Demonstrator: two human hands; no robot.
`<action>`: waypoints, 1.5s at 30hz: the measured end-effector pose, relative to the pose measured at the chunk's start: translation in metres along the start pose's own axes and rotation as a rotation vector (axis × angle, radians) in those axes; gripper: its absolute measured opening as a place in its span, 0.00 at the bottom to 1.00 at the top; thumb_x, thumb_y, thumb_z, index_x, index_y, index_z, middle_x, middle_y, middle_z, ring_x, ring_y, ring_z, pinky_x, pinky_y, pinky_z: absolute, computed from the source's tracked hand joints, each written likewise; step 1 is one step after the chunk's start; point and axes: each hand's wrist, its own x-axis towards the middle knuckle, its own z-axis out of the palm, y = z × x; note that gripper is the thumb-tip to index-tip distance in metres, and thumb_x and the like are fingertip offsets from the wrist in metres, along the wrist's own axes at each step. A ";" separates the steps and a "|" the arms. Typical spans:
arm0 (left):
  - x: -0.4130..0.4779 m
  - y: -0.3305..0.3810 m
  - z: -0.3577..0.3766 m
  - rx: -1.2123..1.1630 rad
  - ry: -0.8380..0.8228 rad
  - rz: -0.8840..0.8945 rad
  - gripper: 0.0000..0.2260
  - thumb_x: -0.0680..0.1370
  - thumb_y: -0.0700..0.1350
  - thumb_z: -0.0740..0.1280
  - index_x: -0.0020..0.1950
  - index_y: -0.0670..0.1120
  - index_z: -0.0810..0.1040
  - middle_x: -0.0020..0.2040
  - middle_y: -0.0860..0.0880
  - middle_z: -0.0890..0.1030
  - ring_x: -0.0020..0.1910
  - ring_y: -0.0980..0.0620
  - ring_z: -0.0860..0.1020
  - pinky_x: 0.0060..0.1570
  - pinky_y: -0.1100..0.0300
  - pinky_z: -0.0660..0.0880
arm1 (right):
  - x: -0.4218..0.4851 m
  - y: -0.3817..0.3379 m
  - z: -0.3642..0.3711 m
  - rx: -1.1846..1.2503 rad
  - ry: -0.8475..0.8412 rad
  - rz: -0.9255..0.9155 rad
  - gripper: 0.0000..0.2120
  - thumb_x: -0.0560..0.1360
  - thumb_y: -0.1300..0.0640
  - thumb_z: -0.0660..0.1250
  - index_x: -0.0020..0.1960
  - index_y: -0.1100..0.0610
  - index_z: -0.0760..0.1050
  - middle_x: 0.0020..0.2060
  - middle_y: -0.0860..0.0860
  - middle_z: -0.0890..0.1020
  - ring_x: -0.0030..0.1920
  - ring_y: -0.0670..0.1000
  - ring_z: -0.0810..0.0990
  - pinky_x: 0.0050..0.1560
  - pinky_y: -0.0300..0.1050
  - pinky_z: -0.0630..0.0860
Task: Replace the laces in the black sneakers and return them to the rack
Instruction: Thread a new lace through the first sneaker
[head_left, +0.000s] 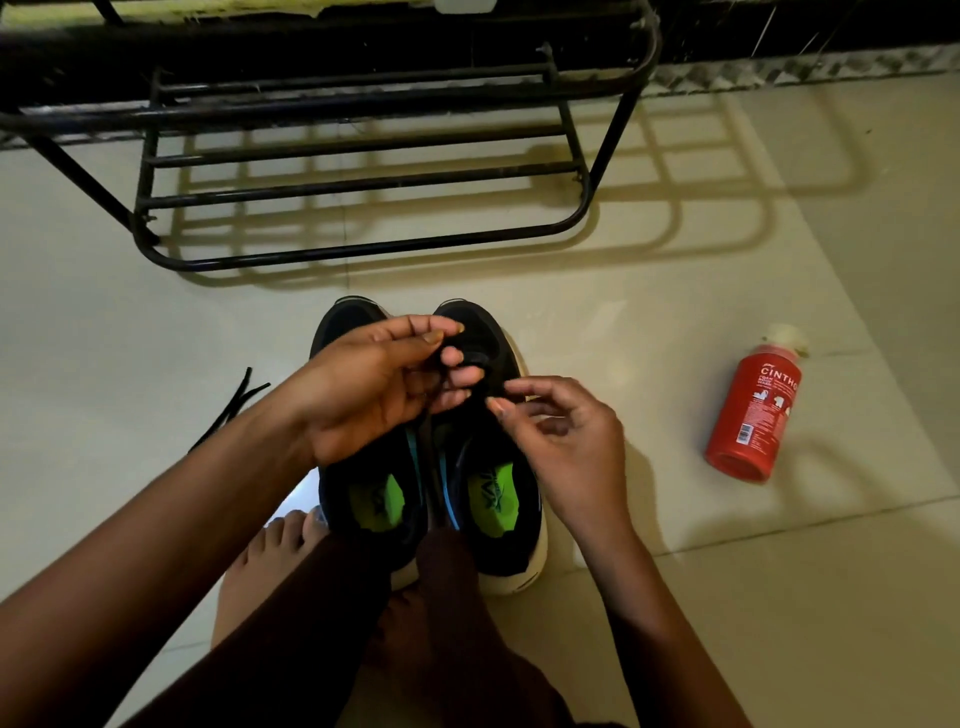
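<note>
Two black mesh sneakers with white rubber soles stand side by side, the left-side sneaker (347, 318) touching the right-side sneaker (485, 332), toes towards the rack. Each has a bright green insole (375, 500) lying in its opening, with a blue lining edge showing. The left hand (374, 387) is raised over the toes, its fingers curled round a thin black lace (441, 354). The right hand (567, 439) hovers just beside it with thumb and forefinger stretched towards the lace and the other fingers loosely bent. Whether it pinches anything cannot be told. A second loose black lace (234, 402) lies on the floor to the left, partly behind the forearm. A red plastic bottle with a white cap (752, 415) lies on its side well apart to the right. The floor (675, 291) is glossy pale cream tile with thin joints. A black tubular metal shoe rack (363, 183) stands beyond the sneakers, throwing barred shadows. A bare foot (280, 545) and a dark brown trouser leg (426, 634) lie at the near edge.
</note>
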 end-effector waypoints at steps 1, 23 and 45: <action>-0.001 0.000 0.003 -0.063 -0.027 -0.017 0.08 0.79 0.37 0.56 0.49 0.43 0.75 0.34 0.49 0.78 0.38 0.52 0.82 0.40 0.60 0.80 | 0.000 -0.010 0.003 0.123 -0.114 0.052 0.07 0.68 0.57 0.75 0.44 0.50 0.80 0.38 0.46 0.83 0.38 0.43 0.80 0.42 0.42 0.79; -0.003 -0.002 0.016 -0.194 0.039 0.016 0.12 0.79 0.30 0.53 0.47 0.41 0.73 0.35 0.46 0.77 0.38 0.50 0.83 0.44 0.57 0.80 | -0.015 -0.023 0.023 0.324 -0.552 0.202 0.07 0.74 0.58 0.67 0.38 0.50 0.77 0.30 0.43 0.77 0.29 0.41 0.72 0.26 0.33 0.66; 0.010 -0.024 -0.031 1.641 0.157 0.629 0.16 0.74 0.50 0.66 0.62 0.54 0.76 0.70 0.47 0.67 0.70 0.42 0.64 0.66 0.42 0.63 | 0.010 -0.018 -0.040 -0.048 -0.274 0.155 0.02 0.68 0.59 0.73 0.38 0.53 0.83 0.27 0.42 0.82 0.31 0.37 0.78 0.35 0.28 0.70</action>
